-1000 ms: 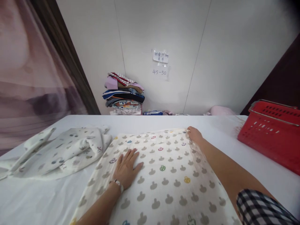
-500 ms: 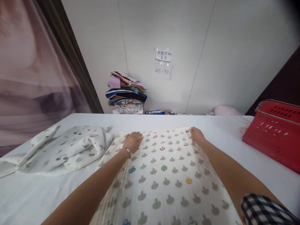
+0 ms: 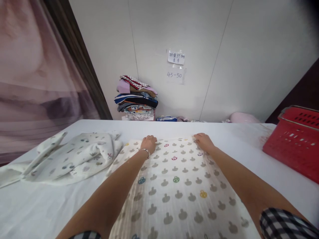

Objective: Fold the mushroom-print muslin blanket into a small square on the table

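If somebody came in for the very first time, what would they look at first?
Probably the big mushroom cloth spread across the middle of the white table, with the left hand and right hand at its far edge. Next might be the bright red basket at the right, then the colourful clothes pile beyond the table.

Upper paper label, taped to wall: handwritten Chinese characters, two lines, apparently 折叠织物 / 桌布; small, slightly blurred. Lower paper label, directly beneath, same wall: handwritten "45-50", legible.
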Demonstrator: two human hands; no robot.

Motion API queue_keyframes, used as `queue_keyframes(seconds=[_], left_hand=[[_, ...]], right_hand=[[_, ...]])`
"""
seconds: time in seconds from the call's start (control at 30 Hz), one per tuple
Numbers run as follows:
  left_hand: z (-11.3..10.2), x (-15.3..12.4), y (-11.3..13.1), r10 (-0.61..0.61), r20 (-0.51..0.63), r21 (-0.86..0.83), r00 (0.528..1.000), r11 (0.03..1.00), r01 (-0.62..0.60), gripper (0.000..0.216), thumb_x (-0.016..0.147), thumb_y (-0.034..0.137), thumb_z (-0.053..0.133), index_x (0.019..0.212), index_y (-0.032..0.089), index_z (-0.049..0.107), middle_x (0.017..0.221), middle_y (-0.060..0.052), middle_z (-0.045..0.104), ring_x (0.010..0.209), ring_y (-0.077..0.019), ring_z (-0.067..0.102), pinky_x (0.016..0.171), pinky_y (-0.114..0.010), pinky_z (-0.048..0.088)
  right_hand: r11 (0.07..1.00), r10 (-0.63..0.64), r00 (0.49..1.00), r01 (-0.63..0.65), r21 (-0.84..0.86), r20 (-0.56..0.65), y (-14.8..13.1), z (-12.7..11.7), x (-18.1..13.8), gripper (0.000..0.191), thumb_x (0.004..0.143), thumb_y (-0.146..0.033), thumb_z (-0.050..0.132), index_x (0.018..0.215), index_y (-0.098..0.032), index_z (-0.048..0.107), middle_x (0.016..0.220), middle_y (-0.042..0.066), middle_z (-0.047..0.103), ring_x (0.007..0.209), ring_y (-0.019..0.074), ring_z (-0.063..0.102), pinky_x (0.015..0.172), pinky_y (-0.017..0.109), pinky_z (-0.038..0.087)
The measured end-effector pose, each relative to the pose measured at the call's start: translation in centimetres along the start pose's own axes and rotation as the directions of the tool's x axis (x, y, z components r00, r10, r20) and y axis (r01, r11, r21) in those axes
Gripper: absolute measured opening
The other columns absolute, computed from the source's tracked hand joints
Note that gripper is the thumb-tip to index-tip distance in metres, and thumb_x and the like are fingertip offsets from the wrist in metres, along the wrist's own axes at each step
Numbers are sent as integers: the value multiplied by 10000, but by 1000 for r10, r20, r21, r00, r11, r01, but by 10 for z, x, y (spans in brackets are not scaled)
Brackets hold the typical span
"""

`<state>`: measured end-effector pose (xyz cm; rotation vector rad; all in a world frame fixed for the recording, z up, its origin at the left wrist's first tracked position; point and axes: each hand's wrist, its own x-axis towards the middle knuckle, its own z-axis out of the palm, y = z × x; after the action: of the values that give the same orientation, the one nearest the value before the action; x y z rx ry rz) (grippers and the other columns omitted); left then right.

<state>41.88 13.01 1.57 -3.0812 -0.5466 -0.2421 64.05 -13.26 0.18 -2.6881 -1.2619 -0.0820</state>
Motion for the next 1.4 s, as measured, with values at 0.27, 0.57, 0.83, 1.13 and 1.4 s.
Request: queue_keyframes(seconds=[0.27, 0.57, 0.83, 1.13, 1.4], left_hand=[[-2, -10, 6, 132, -62, 34, 989, 991, -130, 253, 749, 10, 408, 887, 162, 555, 960, -94, 562, 929, -221, 508, 857, -356, 358], [1, -23, 2, 177, -59, 74, 982, 982, -173, 255, 781, 14, 352, 912, 158, 518, 927, -95, 555, 841, -206, 545, 810, -354, 372], [-4, -30, 3, 190, -46, 79, 981, 979, -186, 145, 822, 78, 400, 903, 156, 491, 941, -86, 570, 806, -201, 562, 769, -333, 387], [-6, -33, 0, 273, -84, 59, 958, 962, -268, 105, 837, 96, 428, 863, 167, 501, 1058, -89, 580, 937, -194, 548, 900, -340, 362], [3, -29, -5, 288, -179, -7, 941, 956, -294, 122, 774, 69, 479, 818, 173, 524, 1139, -109, 574, 1019, -213, 535, 974, -390, 342]], right_hand=[[976, -216, 976, 216, -35, 6, -14, -4, -3, 495, 771, -9, 384, 1192, -210, 546, 1227, 68, 556, 1190, 216, 397, 952, 341, 285], [985, -160, 987, 158, -67, -19, -22, -11, -3, 247, 778, -77, 447, 925, -178, 617, 959, 80, 596, 934, 208, 480, 815, 289, 325], [991, -134, 982, 132, -29, -130, -22, -8, -20, 225, 765, -27, 385, 839, -192, 518, 937, 63, 553, 879, 179, 478, 754, 252, 338], [992, -129, 988, 128, -18, -81, -20, -3, -26, 243, 872, -166, 405, 1057, -180, 561, 1034, 88, 590, 926, 195, 521, 813, 283, 372], [954, -300, 935, 297, -43, -191, -18, 2, -19, 240, 885, -177, 379, 929, -175, 615, 1077, 99, 594, 997, 219, 519, 853, 341, 416]])
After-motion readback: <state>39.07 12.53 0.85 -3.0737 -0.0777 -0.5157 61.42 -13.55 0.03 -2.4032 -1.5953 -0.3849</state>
